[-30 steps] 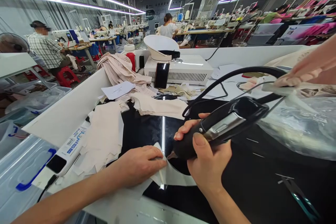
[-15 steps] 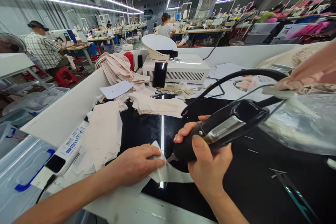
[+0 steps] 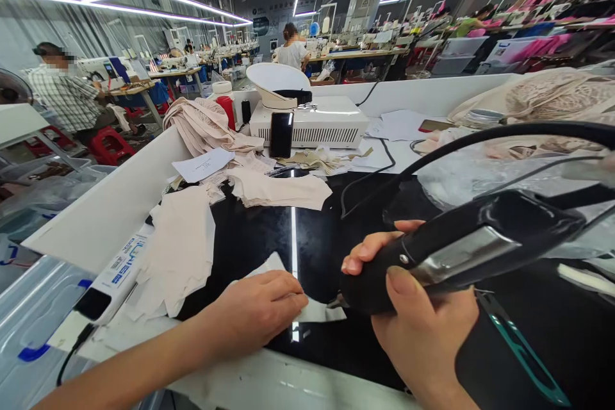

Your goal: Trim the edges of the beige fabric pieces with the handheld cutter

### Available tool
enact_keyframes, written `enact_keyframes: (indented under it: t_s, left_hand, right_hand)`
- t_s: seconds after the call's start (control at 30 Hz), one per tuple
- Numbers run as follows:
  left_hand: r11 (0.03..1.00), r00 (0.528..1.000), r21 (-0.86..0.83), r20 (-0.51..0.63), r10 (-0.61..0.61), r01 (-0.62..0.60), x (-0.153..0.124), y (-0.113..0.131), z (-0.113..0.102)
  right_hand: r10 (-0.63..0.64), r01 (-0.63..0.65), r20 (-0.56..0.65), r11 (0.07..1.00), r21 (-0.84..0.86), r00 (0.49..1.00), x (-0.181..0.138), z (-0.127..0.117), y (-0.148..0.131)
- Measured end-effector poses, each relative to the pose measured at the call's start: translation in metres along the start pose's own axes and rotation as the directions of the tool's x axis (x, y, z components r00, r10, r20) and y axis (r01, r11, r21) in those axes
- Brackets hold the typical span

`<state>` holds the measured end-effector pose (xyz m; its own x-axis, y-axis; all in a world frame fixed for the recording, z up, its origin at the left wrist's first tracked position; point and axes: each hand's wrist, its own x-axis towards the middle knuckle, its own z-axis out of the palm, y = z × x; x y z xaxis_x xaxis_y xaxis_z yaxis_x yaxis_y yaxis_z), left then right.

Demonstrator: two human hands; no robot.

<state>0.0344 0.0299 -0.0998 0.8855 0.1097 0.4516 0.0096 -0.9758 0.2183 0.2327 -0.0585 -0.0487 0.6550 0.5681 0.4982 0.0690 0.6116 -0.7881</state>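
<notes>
My left hand [image 3: 269, 304] lies at the front of a black worktop [image 3: 262, 230], fingers pinched on a pale strip of fabric [image 3: 319, 311]. Part of the fabric shows behind the knuckles; the rest is covered by the hand. My right hand [image 3: 423, 327] wraps round a black corded hand tool [image 3: 461, 256] with a silver metal panel on its body. Its exact kind is unclear. The tool's small metal tip is at the strip's right end, near my left fingertips. A thick black cable [image 3: 504, 134] arches from behind the tool to the right edge.
Cream fabric pieces [image 3: 185, 237] lie to the left, another fabric piece [image 3: 281, 189] farther back. A phone [image 3: 281, 135] leans on a white vented box [image 3: 331, 123]. At right are a teal slender tool [image 3: 521, 349] and plastic bags [image 3: 456, 170]. Two people work beyond.
My right hand and the tool appear farther right, its tip now showing at the strip's end. My left fingers cover more of the fabric. Another person's hand at the upper right has left view.
</notes>
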Motion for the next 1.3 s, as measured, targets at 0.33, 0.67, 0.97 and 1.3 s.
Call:
enact_keyframes:
  t_s: [0.33,0.67,0.97,1.3]
  left_hand:
    - [0.997,0.995,0.026,0.063,-0.075,0.074,-0.004,0.010,0.001]
    - [0.995,0.993,0.019,0.071,-0.098,0.097,-0.006,0.014,0.003]
    - [0.996,0.992,0.045,0.092,-0.082,0.078,-0.006,0.012,0.006]
    - [0.997,0.997,0.044,0.040,-0.073,0.071,-0.004,0.012,0.007]
  right_hand:
    - [-0.006,0.006,0.007,1.000,-0.004,1.000,-0.008,-0.005,-0.001]
    - [-0.006,0.006,-0.030,1.000,-0.008,1.000,-0.003,-0.001,-0.002]
    - [0.028,-0.029,0.006,0.999,0.040,1.000,-0.004,0.013,0.008]
    - [0.037,-0.036,-0.008,0.998,0.058,0.999,-0.004,0.018,0.013]
